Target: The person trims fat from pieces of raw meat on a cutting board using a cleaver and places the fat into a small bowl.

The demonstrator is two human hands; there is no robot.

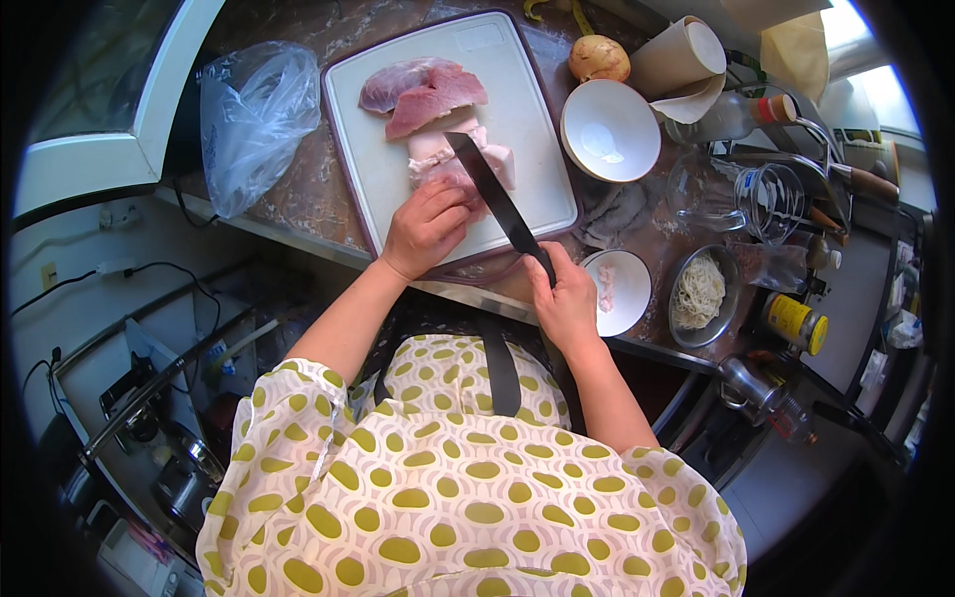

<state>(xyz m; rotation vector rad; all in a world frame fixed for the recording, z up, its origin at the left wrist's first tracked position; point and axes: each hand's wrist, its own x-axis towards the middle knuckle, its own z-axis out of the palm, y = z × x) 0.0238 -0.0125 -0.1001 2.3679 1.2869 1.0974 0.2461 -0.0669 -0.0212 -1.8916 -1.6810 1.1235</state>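
A white cutting board [522, 134] with a dark purple rim lies on the counter in front of me. Raw lean meat [436, 93] rests on its far half, and just nearer are pale, fatty pieces of raw meat [433, 149]. My left hand [429, 227] presses its curled fingers on the near end of the pale meat. In my right hand [559, 291] is the handle of a black-bladed kitchen knife [492, 194]. Its blade slants far and left across the pale meat, to the right of my left fingers. Whether the edge has entered the meat cannot be seen.
Right of the board stand a white bowl [612, 127], a bowl with small meat bits [627, 291] and a metal bowl of noodles [701, 291]. A glass jar [768, 201] lies beyond. Left are a plastic bag [257, 119] and a white-framed window or door [149, 112].
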